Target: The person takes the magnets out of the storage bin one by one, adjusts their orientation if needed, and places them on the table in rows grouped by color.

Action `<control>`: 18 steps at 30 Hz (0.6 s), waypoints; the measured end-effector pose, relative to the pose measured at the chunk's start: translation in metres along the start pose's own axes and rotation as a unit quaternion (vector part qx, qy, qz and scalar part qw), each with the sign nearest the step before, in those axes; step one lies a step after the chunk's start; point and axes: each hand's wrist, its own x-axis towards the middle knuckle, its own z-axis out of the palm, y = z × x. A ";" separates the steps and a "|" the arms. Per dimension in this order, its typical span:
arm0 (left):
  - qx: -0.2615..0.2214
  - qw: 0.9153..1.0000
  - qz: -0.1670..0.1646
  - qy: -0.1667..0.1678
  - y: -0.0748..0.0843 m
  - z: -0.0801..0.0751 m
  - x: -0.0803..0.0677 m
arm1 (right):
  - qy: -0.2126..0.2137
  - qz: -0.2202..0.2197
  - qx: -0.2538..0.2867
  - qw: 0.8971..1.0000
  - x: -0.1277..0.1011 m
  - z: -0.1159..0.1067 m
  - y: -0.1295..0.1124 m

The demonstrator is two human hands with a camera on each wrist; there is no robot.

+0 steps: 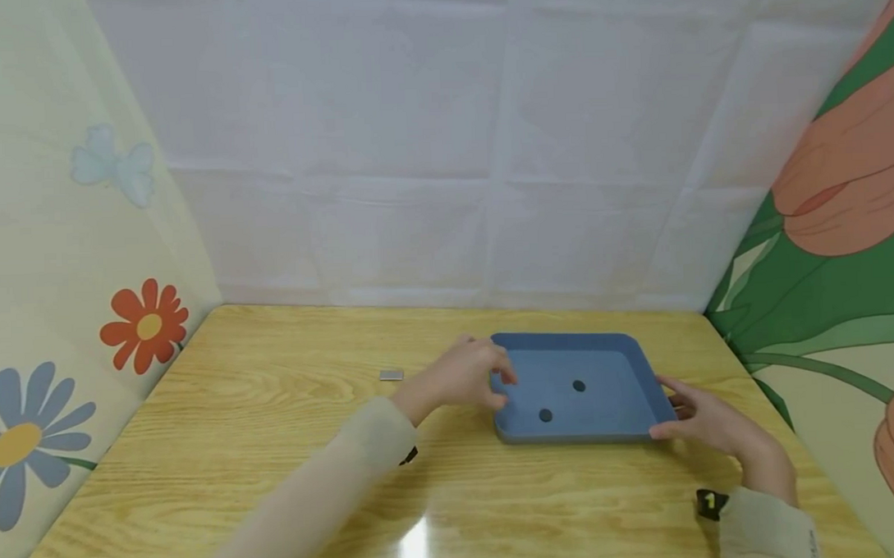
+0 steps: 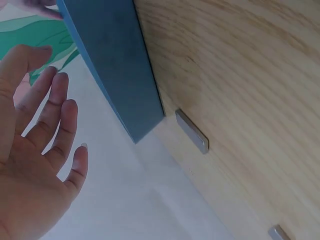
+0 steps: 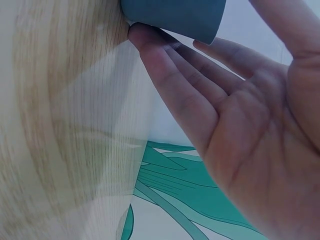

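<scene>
Both hands [image 1: 465, 377] flank blue tray [image 1: 571, 431] edges.

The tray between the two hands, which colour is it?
The tray is plain blue; the head view shows it best.

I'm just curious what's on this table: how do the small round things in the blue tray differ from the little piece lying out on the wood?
The two dark discs are round and near black; the metal bar is oblong and silvery grey. The discs lie inside the blue tray; the bar lies on the bare wooden table, left of the tray. The discs sit between both hands; the bar sits beyond the left hand. All are small and lie flat.
</scene>
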 end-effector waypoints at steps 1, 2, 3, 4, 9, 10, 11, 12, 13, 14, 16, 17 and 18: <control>0.001 1.000 0.001 -0.001 0.001 0.002 0.002 | -0.001 0.001 0.001 1.000 0.000 0.000 0.000; -0.002 1.000 0.001 -0.003 0.002 0.003 0.004 | -0.001 0.002 0.001 1.000 0.000 0.000 -0.001; -0.006 1.000 0.002 -0.005 0.004 0.005 0.006 | -0.002 0.003 0.002 1.000 0.000 0.000 -0.001; -0.010 1.000 0.002 -0.006 0.004 0.007 0.007 | -0.002 0.005 0.004 1.000 0.000 0.000 -0.001; -0.027 1.000 0.006 -0.007 0.006 0.018 0.017 | 0.000 0.007 0.007 1.000 0.000 0.000 -0.003; -0.027 1.000 0.008 -0.007 0.006 0.020 0.019 | 0.001 0.006 0.006 1.000 0.000 0.000 -0.003; -0.026 1.000 0.009 -0.008 0.007 0.022 0.021 | 0.002 0.006 0.006 1.000 -0.001 0.001 -0.003; -0.024 1.000 0.011 -0.009 0.007 0.024 0.023 | 0.002 0.005 0.007 1.000 -0.001 0.001 -0.003; -0.023 1.000 0.013 -0.011 0.009 0.026 0.025 | 0.001 0.005 0.008 1.000 -0.001 0.001 -0.003; -0.023 1.000 0.014 -0.014 0.010 0.027 0.027 | 0.000 0.005 0.010 1.000 -0.001 0.001 -0.002; -0.020 0.999 0.017 -0.020 0.013 0.029 0.030 | 0.000 0.005 0.011 1.000 -0.001 0.001 -0.002; -0.017 0.999 0.018 -0.022 0.014 0.030 0.031 | 0.000 0.005 0.013 1.000 -0.001 0.001 -0.002; -0.016 0.999 0.019 -0.024 0.016 0.031 0.033 | 0.000 0.005 0.012 1.000 -0.001 0.000 -0.001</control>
